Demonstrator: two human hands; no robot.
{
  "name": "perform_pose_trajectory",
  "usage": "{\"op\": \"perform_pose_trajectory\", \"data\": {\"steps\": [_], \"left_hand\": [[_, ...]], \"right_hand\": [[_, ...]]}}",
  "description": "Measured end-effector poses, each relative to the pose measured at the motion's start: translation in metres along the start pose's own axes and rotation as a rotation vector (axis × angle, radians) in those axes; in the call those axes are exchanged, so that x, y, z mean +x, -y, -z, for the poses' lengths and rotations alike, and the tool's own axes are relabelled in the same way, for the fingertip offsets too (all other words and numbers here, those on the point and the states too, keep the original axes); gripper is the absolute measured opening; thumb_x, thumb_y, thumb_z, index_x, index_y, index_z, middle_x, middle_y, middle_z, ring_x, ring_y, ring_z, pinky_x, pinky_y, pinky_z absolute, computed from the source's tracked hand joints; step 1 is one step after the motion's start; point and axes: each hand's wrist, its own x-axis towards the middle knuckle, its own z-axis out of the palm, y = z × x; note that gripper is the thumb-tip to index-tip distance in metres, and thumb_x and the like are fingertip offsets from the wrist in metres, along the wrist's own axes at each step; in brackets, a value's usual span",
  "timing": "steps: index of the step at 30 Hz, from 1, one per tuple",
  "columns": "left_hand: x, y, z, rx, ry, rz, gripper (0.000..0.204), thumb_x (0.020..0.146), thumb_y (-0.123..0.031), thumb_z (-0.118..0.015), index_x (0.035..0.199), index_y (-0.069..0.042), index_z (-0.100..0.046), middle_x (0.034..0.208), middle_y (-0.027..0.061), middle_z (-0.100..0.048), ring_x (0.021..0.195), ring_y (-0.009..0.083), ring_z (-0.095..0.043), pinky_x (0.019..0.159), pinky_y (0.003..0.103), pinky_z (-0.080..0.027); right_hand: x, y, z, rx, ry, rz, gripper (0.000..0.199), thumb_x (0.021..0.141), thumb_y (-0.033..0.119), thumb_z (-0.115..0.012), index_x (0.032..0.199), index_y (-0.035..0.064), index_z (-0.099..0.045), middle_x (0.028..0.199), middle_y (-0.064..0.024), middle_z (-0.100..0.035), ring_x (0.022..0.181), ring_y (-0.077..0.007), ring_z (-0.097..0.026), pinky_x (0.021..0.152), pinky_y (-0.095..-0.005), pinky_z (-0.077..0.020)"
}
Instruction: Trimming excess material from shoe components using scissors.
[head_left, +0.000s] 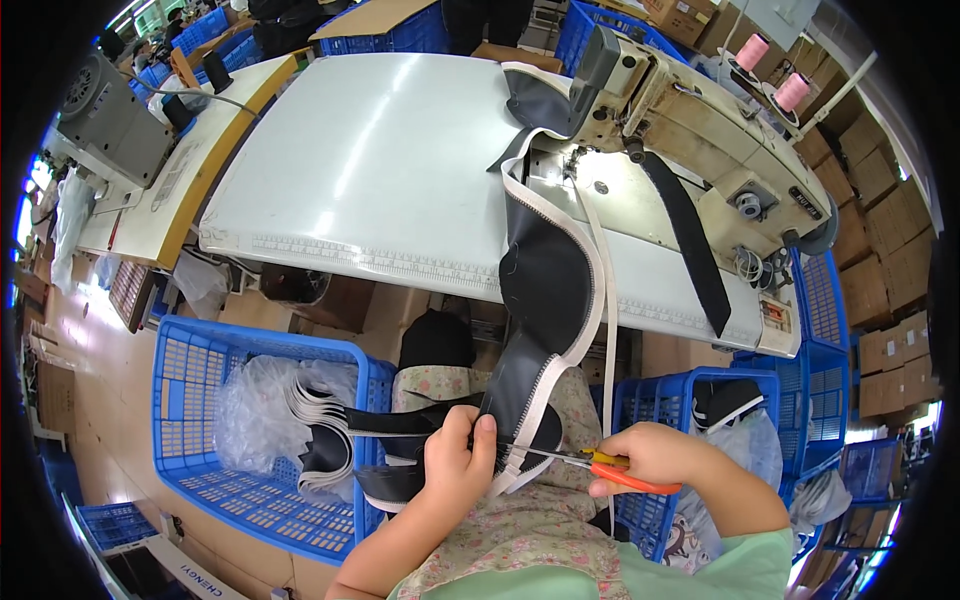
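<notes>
My left hand [460, 455] is closed on a long black piece of smooth material [545, 275] over my lap, thumb on top. A white toothed edging like zipper tape [605, 290] runs along the piece, which reaches up over the table edge to the sewing machine. My right hand [645, 462] has its fingers through the orange and yellow handles of a pair of scissors [632, 478]. Their blades point left and lie at the black piece and its white edging, close to my left fingers. Whether the blades are apart there is hard to see.
The sewing machine [710, 150] stands on the white table [380, 150], with pink thread cones [792, 92] behind it. A black strip [690, 245] lies by the machine. A blue basket [270, 345] at left holds edged black pieces and plastic; another blue basket [650, 400] stands at right.
</notes>
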Motion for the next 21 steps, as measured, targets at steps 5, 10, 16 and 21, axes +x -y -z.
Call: {"op": "perform_pose_trajectory", "data": {"steps": [5, 10, 16, 21], "left_hand": [[0.000, 0.003, -0.001, 0.016, -0.003, -0.043, 0.016, 0.087, -0.016, -0.055, 0.082, -0.001, -0.051, 0.058, 0.0133, -0.053, 0.049, 0.0284, -0.054, 0.047, 0.034, -0.042], [-0.002, 0.002, 0.001, 0.001, 0.002, -0.036, 0.015, 0.087, -0.015, -0.055, 0.081, -0.002, -0.051, 0.058, 0.0131, -0.053, 0.050, 0.0279, -0.054, 0.048, 0.034, -0.042], [-0.012, -0.001, 0.025, 0.011, -0.031, 0.012, 0.016, 0.087, -0.015, -0.054, 0.079, -0.001, -0.051, 0.058, 0.0120, -0.054, 0.051, 0.0240, -0.054, 0.050, 0.031, -0.042], [-0.036, -0.009, 0.039, -0.072, -0.002, 0.072, 0.023, 0.089, -0.019, -0.052, 0.076, -0.001, -0.049, 0.058, 0.0062, -0.055, 0.052, 0.0126, -0.052, 0.050, 0.026, -0.041]], "right_hand": [[-0.002, 0.001, -0.003, 0.025, -0.012, -0.070, 0.064, 0.071, 0.065, -0.059, 0.070, 0.0009, -0.061, 0.056, -0.0154, -0.051, 0.054, -0.0298, -0.052, 0.053, -0.0368, -0.0410], [-0.008, 0.002, -0.005, 0.042, 0.004, -0.151, 0.062, 0.070, 0.065, -0.061, 0.070, 0.0024, -0.063, 0.055, -0.0131, -0.052, 0.052, -0.0272, -0.051, 0.052, -0.0354, -0.0405], [-0.039, 0.003, 0.055, 0.063, -0.079, -0.062, 0.047, 0.066, 0.049, -0.074, 0.068, 0.0040, -0.061, 0.054, -0.0077, -0.051, 0.049, -0.0180, -0.047, 0.051, -0.0310, -0.0390], [0.039, 0.043, 0.087, 0.011, -0.827, 0.038, 0.046, 0.074, 0.045, -0.067, 0.076, 0.0011, -0.054, 0.066, -0.0145, -0.055, 0.061, -0.0275, -0.053, 0.059, -0.0358, -0.0428]]}}
